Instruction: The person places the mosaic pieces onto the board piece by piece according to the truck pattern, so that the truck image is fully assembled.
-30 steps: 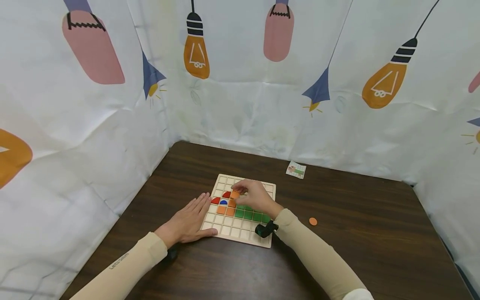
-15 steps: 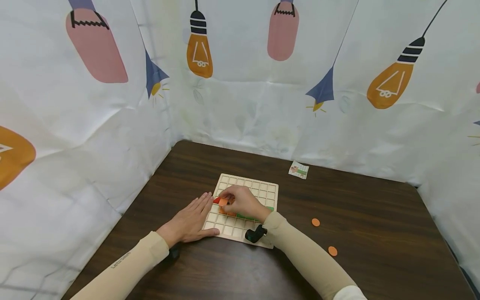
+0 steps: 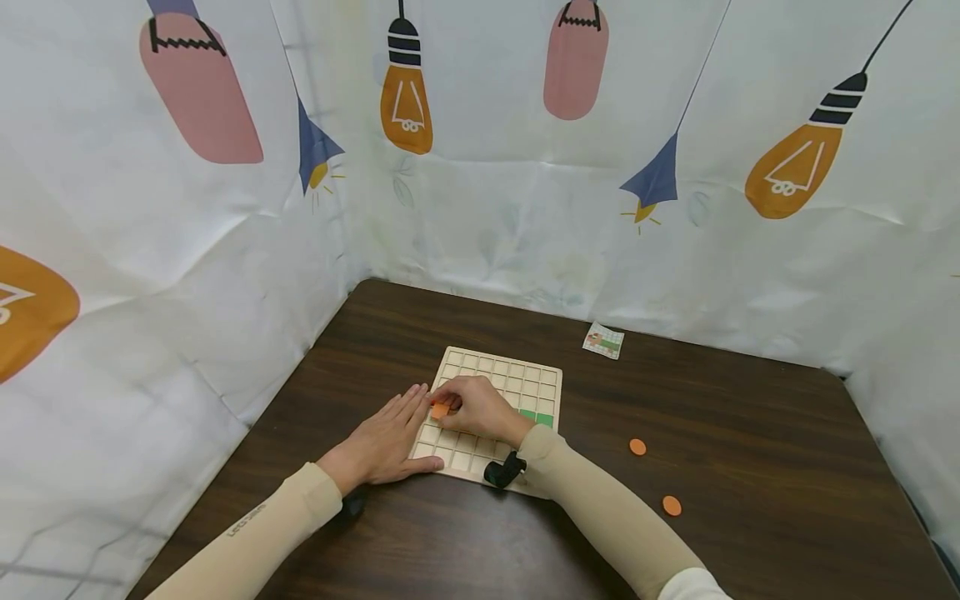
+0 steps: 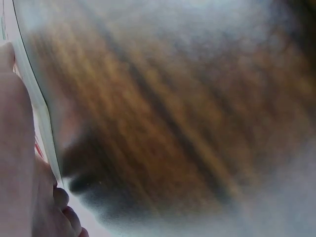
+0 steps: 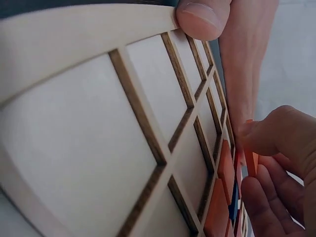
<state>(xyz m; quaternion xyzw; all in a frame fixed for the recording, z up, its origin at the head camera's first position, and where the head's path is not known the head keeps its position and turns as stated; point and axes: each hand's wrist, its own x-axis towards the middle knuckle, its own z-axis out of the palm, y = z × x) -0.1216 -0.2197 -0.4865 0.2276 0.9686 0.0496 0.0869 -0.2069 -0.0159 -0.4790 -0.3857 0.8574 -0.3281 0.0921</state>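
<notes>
A pale wooden grid board (image 3: 517, 383) lies on the table. My left hand (image 3: 378, 440) rests along its left edge with straight fingers, the thumb reaching over the near edge. Above the board's left part, my right hand (image 3: 483, 408) pinches a small orange tile (image 3: 440, 411) between thumb and fingers. In the right wrist view, the pinched orange tile (image 5: 252, 160) is tilted above the grid. Orange tiles (image 5: 217, 210) and a blue piece (image 5: 233, 203) sit in cells below it. Green tiles (image 3: 545, 420) show past my right wrist; others are hidden by the hand.
Two orange discs (image 3: 637, 447) lie on the dark wooden table (image 3: 750, 450) to the right. A small printed card (image 3: 603, 341) with a coloured grid lies behind the board. White printed cloth (image 3: 487, 217) stands around the table's back and left sides.
My right hand has moved left and a little nearer with the orange tile, toward the board's left edge. My left hand keeps its place. The view has shifted slightly.
</notes>
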